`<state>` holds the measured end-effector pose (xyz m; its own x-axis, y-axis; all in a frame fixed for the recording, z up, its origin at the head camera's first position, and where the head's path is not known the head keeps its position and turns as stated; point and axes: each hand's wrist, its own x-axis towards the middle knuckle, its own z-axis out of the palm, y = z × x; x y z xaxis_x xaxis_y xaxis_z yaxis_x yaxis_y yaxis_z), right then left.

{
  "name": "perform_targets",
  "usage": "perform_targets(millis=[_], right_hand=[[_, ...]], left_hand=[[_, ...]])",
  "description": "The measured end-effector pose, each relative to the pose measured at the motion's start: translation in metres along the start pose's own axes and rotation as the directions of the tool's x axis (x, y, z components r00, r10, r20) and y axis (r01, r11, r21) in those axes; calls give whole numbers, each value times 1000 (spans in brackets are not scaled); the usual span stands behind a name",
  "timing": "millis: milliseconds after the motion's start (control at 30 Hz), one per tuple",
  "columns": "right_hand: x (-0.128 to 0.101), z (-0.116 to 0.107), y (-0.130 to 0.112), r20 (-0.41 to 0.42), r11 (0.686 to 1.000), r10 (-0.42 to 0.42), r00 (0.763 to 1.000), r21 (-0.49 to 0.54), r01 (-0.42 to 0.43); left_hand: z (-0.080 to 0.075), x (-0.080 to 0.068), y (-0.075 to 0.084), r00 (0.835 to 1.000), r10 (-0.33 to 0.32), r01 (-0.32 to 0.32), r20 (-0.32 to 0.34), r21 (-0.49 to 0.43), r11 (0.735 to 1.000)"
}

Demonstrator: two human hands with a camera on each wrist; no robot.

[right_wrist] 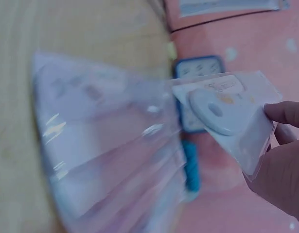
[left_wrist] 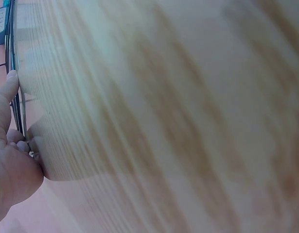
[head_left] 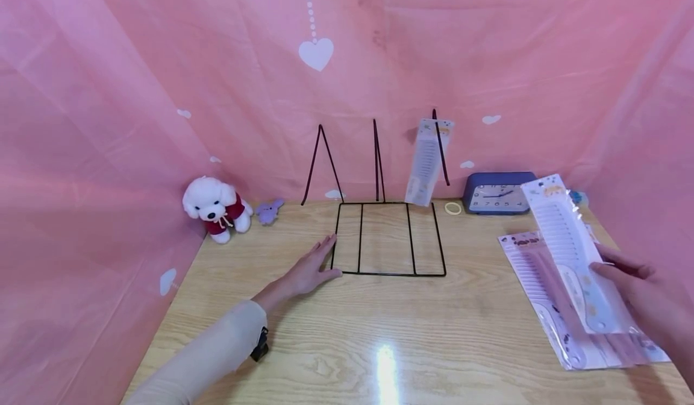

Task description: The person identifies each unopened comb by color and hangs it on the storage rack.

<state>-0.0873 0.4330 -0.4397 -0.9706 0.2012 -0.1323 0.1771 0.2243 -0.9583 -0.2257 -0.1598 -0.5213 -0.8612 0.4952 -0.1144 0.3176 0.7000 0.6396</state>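
Observation:
My left hand [head_left: 317, 260] lies flat on the wooden table [head_left: 379, 345], its fingers touching the left edge of a black wire rack [head_left: 387, 239]. In the left wrist view the thumb of that hand [left_wrist: 8, 97] sits against the rack's wire [left_wrist: 14, 58]. My right hand [head_left: 612, 272] pinches the lower end of a packaged white comb [head_left: 566, 242], lifted above a pile of packaged combs [head_left: 537, 284] at the table's right. The right wrist view shows the hand [right_wrist: 285, 165] holding that packet [right_wrist: 227, 116]. Another packaged comb [head_left: 428, 163] leans upright in the rack's right slot.
A blue clock [head_left: 496, 193] and a yellow ring [head_left: 452, 208] lie behind the rack on the right. A white plush dog [head_left: 214, 208] and a small purple toy [head_left: 269, 211] sit at the back left. Pink cloth walls close in three sides.

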Motion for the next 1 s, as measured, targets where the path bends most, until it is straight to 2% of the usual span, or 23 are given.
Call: perform_targets(millis=[33,67,133,233,333,433,667,733,800,900,1000], right_hand=[[0,2,-5,29,991,-32,999,135,27],[0,4,-10,59,961,-55,997,273,37],[0,11,-23,93,868,-116,989,494,55],[-3,23,-42,56,797,-162,985,597,97],[-8,35,-59,25,771,-127,992,631,83],[-13,46,-74,24,796,-88,996,603,55],[-26,70,-90,94,823,-176,980,560,94],[-29,75,-92,89,872,-180,980,475,117],[-30,79,-93,77,902,-204,976,401,157],[-31,81,-93,61,944,-211,976,273,187],[-30,82,-92,76,965,-221,972,159,207]], left_hand=[[0,0,0,1000,0,0,0,-1,1000],[0,0,0,1000,1,-1,-1,0,1000],[0,0,0,1000,3,-3,-2,-1,1000],[0,0,0,1000,5,-5,-1,2,1000],[0,0,-1,1000,7,-7,1,9,1000],[0,0,-1,1000,8,-8,3,12,1000],[0,-1,-1,1000,13,-13,-4,4,1000],[0,0,-1,1000,11,-11,-2,8,1000],[0,0,-1,1000,8,-8,2,16,1000],[0,0,-1,1000,13,-13,1,23,1000],[0,0,-1,1000,19,-19,-4,23,1000]])
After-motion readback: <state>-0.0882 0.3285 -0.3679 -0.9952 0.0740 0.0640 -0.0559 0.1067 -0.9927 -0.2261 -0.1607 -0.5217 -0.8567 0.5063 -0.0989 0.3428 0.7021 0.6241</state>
